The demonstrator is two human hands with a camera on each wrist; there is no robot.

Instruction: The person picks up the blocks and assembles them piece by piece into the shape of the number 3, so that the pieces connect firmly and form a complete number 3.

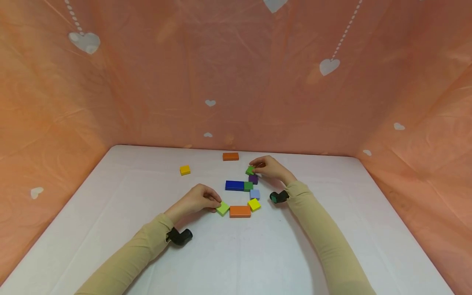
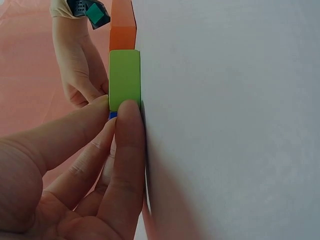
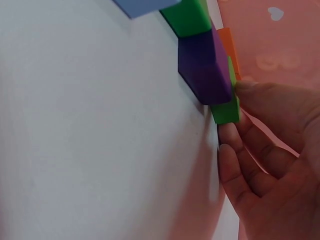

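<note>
My left hand pinches a light green block between thumb and fingers, its corner close to the left end of an orange block. In the left wrist view the same light green block lies low over the white surface. Farther back, my right hand pinches a green block just behind a purple block. The right wrist view shows that green block partly hidden by the purple block, with the thumb on its top.
A blue block meets a darker green block in the middle. A pale blue block and a yellow block continue the curve toward the front. Another orange block lies at the back, and a golden yellow block at back left.
</note>
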